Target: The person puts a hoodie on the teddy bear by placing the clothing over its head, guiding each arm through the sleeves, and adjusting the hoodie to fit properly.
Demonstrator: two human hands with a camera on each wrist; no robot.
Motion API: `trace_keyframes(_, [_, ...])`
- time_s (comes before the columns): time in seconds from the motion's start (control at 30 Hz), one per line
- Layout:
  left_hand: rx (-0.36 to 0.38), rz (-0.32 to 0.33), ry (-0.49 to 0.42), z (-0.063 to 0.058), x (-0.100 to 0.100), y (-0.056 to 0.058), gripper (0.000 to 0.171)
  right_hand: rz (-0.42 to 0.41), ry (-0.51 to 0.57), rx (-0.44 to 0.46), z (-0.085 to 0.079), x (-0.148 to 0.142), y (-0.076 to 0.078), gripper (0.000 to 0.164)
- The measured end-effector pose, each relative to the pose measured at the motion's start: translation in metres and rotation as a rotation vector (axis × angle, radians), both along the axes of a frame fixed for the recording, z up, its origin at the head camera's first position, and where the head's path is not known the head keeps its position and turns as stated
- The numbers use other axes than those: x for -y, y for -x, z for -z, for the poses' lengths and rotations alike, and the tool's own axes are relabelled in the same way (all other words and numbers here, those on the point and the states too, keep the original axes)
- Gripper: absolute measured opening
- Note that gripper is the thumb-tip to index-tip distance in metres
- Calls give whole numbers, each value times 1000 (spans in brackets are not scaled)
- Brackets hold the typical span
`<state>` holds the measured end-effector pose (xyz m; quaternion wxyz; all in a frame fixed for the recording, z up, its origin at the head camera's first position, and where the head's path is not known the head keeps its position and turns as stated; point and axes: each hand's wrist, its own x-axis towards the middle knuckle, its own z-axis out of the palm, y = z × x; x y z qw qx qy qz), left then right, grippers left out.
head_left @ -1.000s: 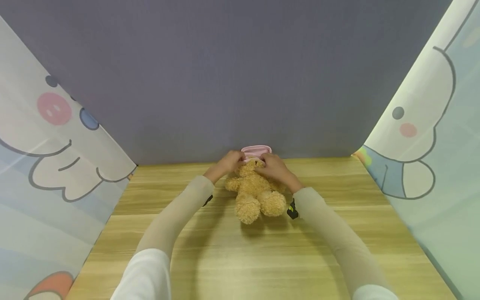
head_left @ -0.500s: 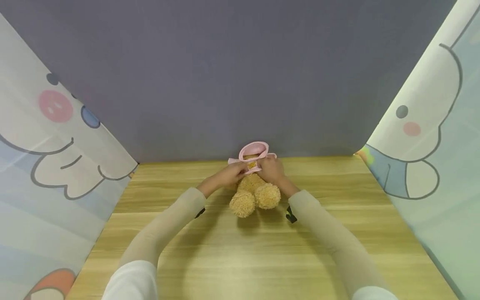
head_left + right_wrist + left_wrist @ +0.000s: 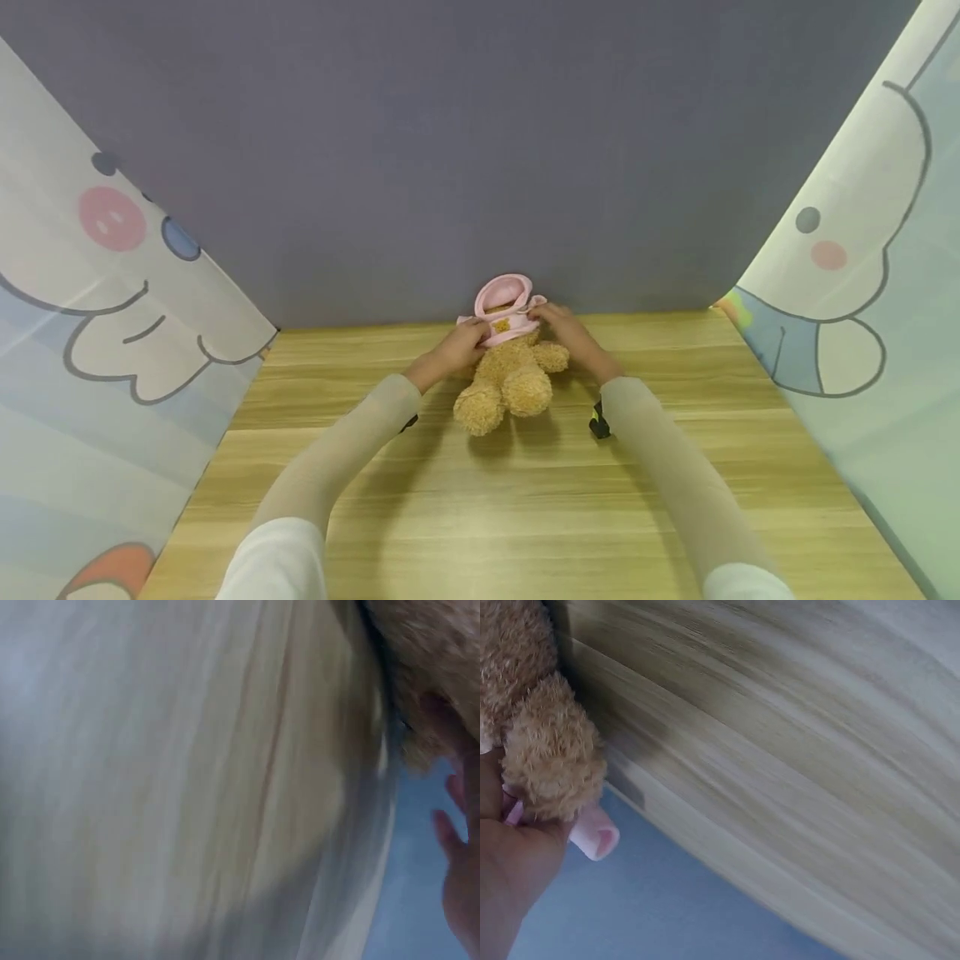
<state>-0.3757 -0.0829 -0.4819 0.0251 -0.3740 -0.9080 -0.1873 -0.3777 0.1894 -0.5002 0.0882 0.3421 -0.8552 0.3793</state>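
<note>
A tan plush teddy bear (image 3: 506, 363) is held up at the back of the table with its feet toward me. A small pink hooded top (image 3: 517, 323) with a bear patch covers its head and upper body. My left hand (image 3: 459, 348) pinches the top's lower left hem, and in the left wrist view the thumb lies beside the bear's furry arm (image 3: 553, 754) and a pink sleeve end (image 3: 596, 832) sticks out. My right hand (image 3: 573, 335) touches the pink sleeve on the right, above the bear's bare arm. In the blurred right wrist view its fingers (image 3: 450, 832) look spread beside the fur.
The wood-grain table (image 3: 480, 517) ends at a dark grey upright panel (image 3: 480, 167) just behind the bear. Cartoon-printed curtains hang on the left (image 3: 90, 333) and right (image 3: 847, 350).
The pink top has come down from above the bear's head over its upper body. The right hand has shifted from the hem outward to the right sleeve, and the bear's right-side arm now shows.
</note>
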Motion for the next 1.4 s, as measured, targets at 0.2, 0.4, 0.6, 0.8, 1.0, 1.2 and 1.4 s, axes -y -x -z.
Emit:
trace_keyframes(0.2, [45,-15,-71,6,10,6,9,199,-189,-298,2,11,3,36])
trace_keyframes(0.4, [142,-51,-97,9,19,9,7,86,-201,-347,-3,11,8,49])
trace_keyframes(0.6, [146,-60,-126,12,13,13,14,120,-272,-396,0,4,15,26])
trace_keyframes(0.8, [96,-84,-76,14,-3,8,16,197,-386,-353,11,-2,5,14])
trace_keyframes(1.0, [74,-121,-72,11,-3,8,19,252,-381,-407,12,0,6,23])
trace_keyframes(1.2, [111,-132,-96,14,2,12,19,150,-362,-390,8,-9,13,55])
trace_keyframes(1.4, [244,-144,-209,16,-3,2,12,150,-487,-484,10,-10,13,15])
